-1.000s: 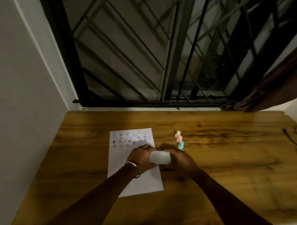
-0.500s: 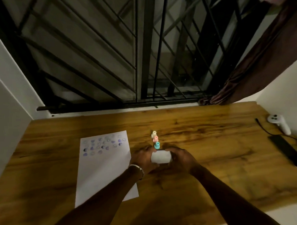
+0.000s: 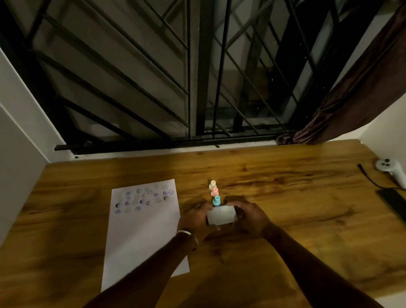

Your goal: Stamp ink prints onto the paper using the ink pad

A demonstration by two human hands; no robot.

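Hands: left hand (image 3: 198, 220) and right hand (image 3: 250, 217), fingers wrapped around a pale box (image 3: 222, 215), probably the ink pad.
Paper (image 3: 143, 230): just left, prints along top.

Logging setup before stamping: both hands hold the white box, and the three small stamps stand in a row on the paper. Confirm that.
Not quite. In the head view the three stamps stand on the wooden table, right of the paper. Both hands do hold the white box.

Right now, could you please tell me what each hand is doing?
Left hand: closed on the left end of the white ink pad case.
Right hand: closed on its right end.
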